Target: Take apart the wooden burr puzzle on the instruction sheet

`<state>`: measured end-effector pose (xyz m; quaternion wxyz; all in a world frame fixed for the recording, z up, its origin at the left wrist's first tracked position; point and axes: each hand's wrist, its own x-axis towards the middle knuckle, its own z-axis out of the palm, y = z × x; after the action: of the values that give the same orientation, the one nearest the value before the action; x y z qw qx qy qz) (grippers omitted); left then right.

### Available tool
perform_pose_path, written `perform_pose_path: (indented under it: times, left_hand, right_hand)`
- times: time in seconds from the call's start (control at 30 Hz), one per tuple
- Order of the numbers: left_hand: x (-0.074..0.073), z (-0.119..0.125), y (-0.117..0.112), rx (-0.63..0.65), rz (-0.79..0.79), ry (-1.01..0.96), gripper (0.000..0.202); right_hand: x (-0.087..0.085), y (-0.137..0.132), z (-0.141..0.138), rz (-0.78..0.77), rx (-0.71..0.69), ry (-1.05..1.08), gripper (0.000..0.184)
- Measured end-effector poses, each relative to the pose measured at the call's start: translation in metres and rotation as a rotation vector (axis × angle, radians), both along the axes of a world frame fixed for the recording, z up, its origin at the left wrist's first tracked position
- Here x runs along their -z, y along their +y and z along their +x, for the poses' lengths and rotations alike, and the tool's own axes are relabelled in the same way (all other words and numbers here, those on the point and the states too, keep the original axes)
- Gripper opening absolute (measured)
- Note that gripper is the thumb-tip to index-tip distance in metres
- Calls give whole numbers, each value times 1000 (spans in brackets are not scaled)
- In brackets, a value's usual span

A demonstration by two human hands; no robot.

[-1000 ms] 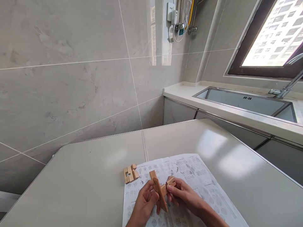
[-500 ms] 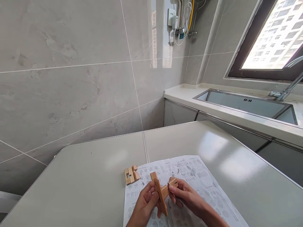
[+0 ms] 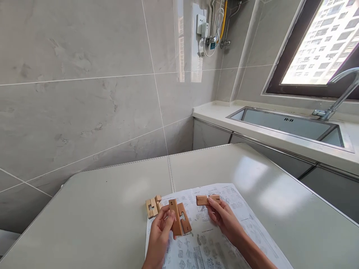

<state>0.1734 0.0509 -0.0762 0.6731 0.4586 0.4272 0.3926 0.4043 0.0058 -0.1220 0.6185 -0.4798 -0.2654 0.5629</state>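
My left hand pinches two notched wooden puzzle bars, numbered 2 and 1, held side by side over a printed instruction sheet. My right hand grips a third wooden bar by its right end, lying level just above the sheet, apart from the left pair. A small cluster of loose wooden pieces rests on the table at the sheet's far left corner, just beyond my left fingers.
The grey table meets a tiled wall at the back left. To the right a counter holds a steel sink with a tap under a window. A socket and hoses hang on the far wall.
The crossed bars have come apart: my right hand drew one bar away to the right and up the sheet, while my left hand kept two bars and laid them flatter.
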Motion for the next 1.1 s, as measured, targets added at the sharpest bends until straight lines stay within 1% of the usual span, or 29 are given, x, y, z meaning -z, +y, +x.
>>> perform_pose_path:
  times: [0.1,0.2,0.3,0.43,0.53,0.63,0.7,0.83,0.97,1.03,1.1]
  left_hand:
    - [2,3,0,-56,129,171,50]
    - [11,4,0,-82,336,374,55]
    - [20,4,-1,-81,515,569,55]
    - [29,3,-3,-56,643,787,50]
    - [33,3,-2,-47,687,902,49]
    - [34,3,-1,-43,705,964,47]
    - [33,4,-1,-33,704,996,45]
    - [32,5,-1,5,704,1049,44]
    - [36,6,-1,26,740,1111,42]
    - [38,5,-1,16,772,1091,38]
    - [39,4,-1,2,839,1010,34]
  right_hand:
    - [2,-1,-3,2,-45,-61,53]
    - [1,-3,-5,-7,-85,-124,54]
    - [0,-4,-8,22,-105,-197,52]
    - [3,-5,-14,60,-122,-337,57]
    - [6,-6,-18,70,-87,-563,59]
    - [9,-8,-21,84,-56,-781,54]
    - [10,-10,-23,95,-64,-871,49]
    - [11,-12,-26,109,-91,-945,40]
    - [12,-12,-29,104,-59,-1018,36]
    - [13,-12,-31,99,-40,-1047,33]
    - [14,-11,-32,92,-21,-1069,32]
